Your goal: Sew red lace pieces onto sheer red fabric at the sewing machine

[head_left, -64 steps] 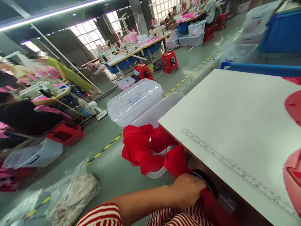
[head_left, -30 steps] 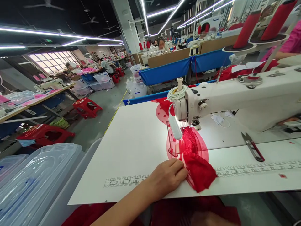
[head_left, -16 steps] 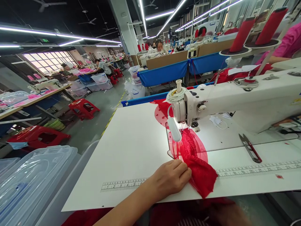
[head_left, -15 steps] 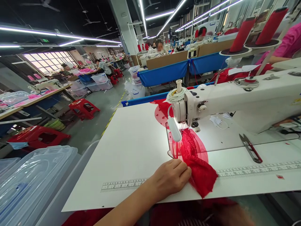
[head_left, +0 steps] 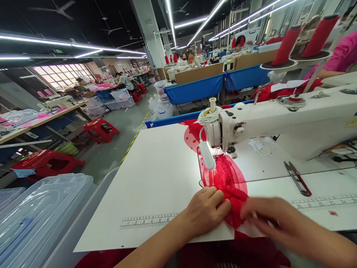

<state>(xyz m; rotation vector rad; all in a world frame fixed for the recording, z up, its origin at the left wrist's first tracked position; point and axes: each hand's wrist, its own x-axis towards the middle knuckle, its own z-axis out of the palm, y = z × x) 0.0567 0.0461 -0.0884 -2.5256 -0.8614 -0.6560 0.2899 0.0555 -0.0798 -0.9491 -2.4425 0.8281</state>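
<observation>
Red lace and sheer mesh fabric (head_left: 224, 175) lies under the needle area of a white sewing machine (head_left: 259, 115) and runs toward the table's front edge. My left hand (head_left: 209, 210) is closed on the fabric's left side, fingers curled and pressed to the white tabletop (head_left: 161, 163). My right hand (head_left: 281, 219) is at the fabric's right side, its fingertips overlapping the cloth. Motion smears its fingers, so whether they grip the cloth is unclear. More red cloth (head_left: 251, 249) hangs below the table edge.
Thread snips (head_left: 298, 178) lie right of the fabric, near a printed ruler strip (head_left: 145, 221). Red thread cones (head_left: 287, 46) stand above the machine. A lidded clear bin (head_left: 47, 212) is at the left, with red stools (head_left: 102, 130) beyond. Other people sit at machines farther back.
My right hand has come up from below the table edge to the fabric's right side. The fabric's near end has been drawn together and downward. My left hand has barely shifted.
</observation>
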